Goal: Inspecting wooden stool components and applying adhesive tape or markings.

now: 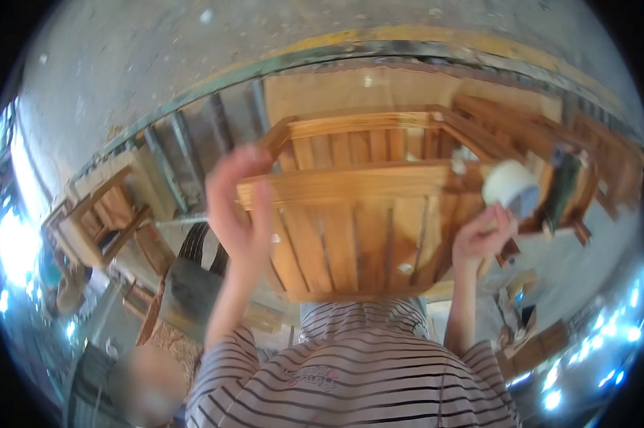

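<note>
In front of me stands a slatted wooden box (pixel 354 239), orange-brown, with its open top toward me and its near panel close to my striped shirt. At its near left corner is my left hand (pixel 240 207), smeared by motion, its thumb and fingers curved but apart; whether they touch the rim I cannot tell. Beside the right end of the box, my right hand (pixel 484 235) grips a roll of cream-coloured tape (pixel 509 184) by its lower edge. A small pale patch (pixel 459 167) shows near the box's right rim.
Brown cardboard (pixel 322 89) lies beyond the box, by a long green metal rail (pixel 286 64). More wooden frames (pixel 586 153) stand on the right. At the left are a wooden piece of furniture (pixel 97 221) and a grey padded surface (pixel 193 292). Another person (pixel 147 385) is at the lower left.
</note>
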Available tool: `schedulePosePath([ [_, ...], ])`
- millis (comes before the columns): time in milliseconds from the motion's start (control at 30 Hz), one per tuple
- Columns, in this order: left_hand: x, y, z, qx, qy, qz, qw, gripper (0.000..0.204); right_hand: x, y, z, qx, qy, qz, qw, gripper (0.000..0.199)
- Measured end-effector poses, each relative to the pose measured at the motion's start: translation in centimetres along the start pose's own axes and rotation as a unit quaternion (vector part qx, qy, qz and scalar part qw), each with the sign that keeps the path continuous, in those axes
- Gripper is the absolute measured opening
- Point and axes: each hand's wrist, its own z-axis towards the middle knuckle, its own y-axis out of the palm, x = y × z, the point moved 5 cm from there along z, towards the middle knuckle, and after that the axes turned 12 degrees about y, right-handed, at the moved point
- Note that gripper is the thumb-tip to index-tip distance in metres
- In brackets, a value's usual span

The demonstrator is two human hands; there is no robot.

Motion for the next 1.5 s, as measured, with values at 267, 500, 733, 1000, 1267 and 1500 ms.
schedulePosePath([
  [267, 12.7, 17.5, -16.7, -0.155, 0.103, -0.034, 0.982, 0.053, 2.7, -2.3, -0.5, 0.063, 0.09, 0.195, 0.975, 0.022],
  [500, 10.7, 19.3, -21.1, -0.171, 0.146, 0.071, 0.972, 0.052, 19.8, -6.6, 0.3, -0.083, 0.213, 0.07, 0.971, 0.015],
  [733, 12.0, 16.6, -20.1, -0.015, 0.251, 0.042, 0.967, 0.057, 22.9, -2.1, -3.6, -0.191, 0.186, 0.308, 0.913, 0.014],
  [1000, 13.6, 13.6, -15.2, 0.146, 0.081, 0.219, 0.961, 0.055, 21.2, -2.0, -3.2, -0.209, 0.182, 0.316, 0.907, 0.016],
  [1267, 9.1, 17.1, -15.5, 0.001, 0.033, 0.392, 0.919, 0.054, 19.5, -2.4, -2.8, -0.198, 0.177, 0.319, 0.91, 0.017],
  [1500, 12.7, 12.9, -13.4, -0.002, -0.025, 0.385, 0.923, 0.056, 15.9, -5.7, -1.2, -0.177, 0.161, 0.359, 0.902, 0.017],
])
